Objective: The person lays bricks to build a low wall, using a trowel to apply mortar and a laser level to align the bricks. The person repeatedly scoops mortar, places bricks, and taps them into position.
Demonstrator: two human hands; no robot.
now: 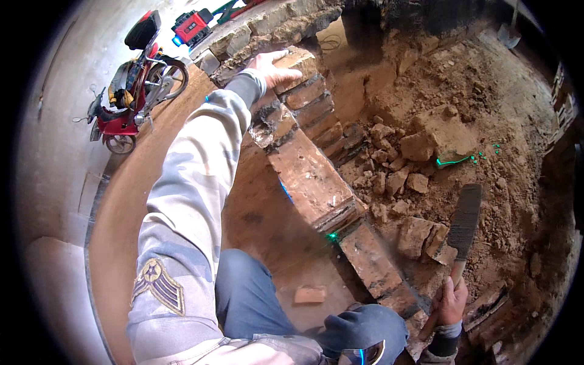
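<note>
My left hand is stretched far forward to a brick on top of the low brick wall. Its thumb and fingers lie around that brick, though part of the grip is hidden. Dark mortar shows on the wall top just nearer than the hand. At the lower right, my right hand is closed around the wooden handle of a trowel. The trowel's long, dark, mortar-stained blade points up and away, above the rubble and apart from the wall.
Right of the wall lie broken bricks and loose earth. A loose brick rests on the floor by my knees. A red motorbike stands at far left, near a red device. Green laser light marks the wall and rubble.
</note>
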